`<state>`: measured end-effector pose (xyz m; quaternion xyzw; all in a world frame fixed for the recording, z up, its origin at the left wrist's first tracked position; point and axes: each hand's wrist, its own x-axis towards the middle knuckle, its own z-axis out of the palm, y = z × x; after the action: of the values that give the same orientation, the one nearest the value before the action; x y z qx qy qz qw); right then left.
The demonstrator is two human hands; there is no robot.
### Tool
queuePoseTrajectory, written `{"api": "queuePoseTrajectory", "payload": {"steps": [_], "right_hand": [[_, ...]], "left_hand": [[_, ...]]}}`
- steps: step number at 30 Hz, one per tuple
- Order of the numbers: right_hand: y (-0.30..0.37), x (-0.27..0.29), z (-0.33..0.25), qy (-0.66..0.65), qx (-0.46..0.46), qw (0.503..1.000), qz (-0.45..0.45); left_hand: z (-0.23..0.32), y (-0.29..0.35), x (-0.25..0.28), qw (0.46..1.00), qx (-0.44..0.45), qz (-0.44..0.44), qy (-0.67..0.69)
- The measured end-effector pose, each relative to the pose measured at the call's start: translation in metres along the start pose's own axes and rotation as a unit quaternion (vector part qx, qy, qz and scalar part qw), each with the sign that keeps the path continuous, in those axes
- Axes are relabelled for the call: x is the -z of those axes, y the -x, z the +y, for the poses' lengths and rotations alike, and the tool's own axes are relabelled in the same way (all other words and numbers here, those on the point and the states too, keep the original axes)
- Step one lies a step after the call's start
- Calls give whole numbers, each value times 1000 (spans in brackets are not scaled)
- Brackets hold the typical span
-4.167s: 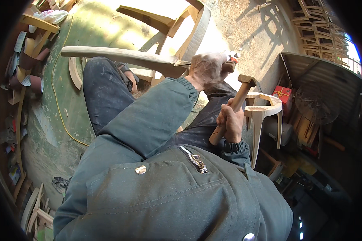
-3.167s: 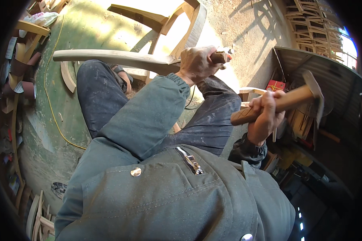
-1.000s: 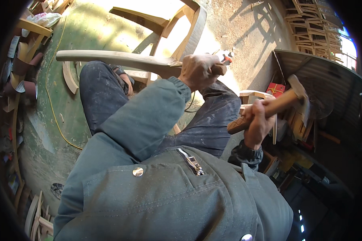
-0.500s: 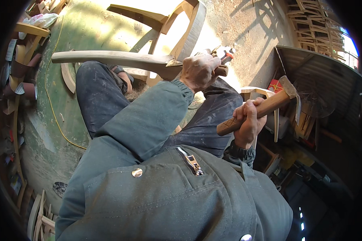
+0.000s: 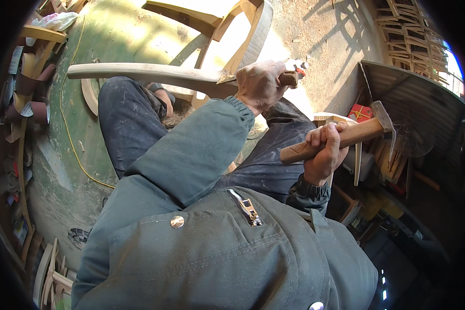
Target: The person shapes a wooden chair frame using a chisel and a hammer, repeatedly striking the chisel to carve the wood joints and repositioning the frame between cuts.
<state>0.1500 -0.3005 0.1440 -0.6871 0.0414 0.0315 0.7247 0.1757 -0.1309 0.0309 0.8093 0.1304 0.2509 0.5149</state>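
A pale wooden chair frame [image 5: 253,44] stands before me. One long, light, curved wooden piece [image 5: 139,71] stretches left from its joint, across and above my knees. At the right of that joint my left hand [image 5: 261,85] is closed in a fist round a wooden-ended piece [image 5: 288,78]. Only its brown blunt end shows, so I cannot tell its kind. My right hand [image 5: 325,155] grips a hammer [image 5: 341,139] by its wooden handle, over my right thigh. The metal hammer head points right, apart from the chair frame.
Red-and-black tools [image 5: 298,71] lie behind my left hand. A yellow cord [image 5: 70,132] runs over the green floor at left. Abrasive strips [image 5: 28,98] hang at far left. Stacked wooden frames [image 5: 411,36] stand far right, beyond a corrugated sheet [image 5: 408,77]. A red box [image 5: 360,112] sits near the hammer.
My left fist has turned slightly, and the wooden end in it has swung farther away from me. My right hand and the hammer have shifted a little right. The chair frame looks much the same.
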Motion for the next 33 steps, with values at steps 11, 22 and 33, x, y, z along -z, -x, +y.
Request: {"api": "queuePoseTrajectory", "payload": {"steps": [11, 22, 33], "right_hand": [[-12, 26, 45, 89, -129, 985, -67], [17, 10, 43, 278, -226, 912, -198], [18, 74, 44, 70, -283, 953, -79]], "left_hand": [[-7, 11, -9, 997, -66, 3, -51], [-20, 27, 1, 982, -87, -109, -126], [15, 43, -25, 974, -167, -71, -137]]}}
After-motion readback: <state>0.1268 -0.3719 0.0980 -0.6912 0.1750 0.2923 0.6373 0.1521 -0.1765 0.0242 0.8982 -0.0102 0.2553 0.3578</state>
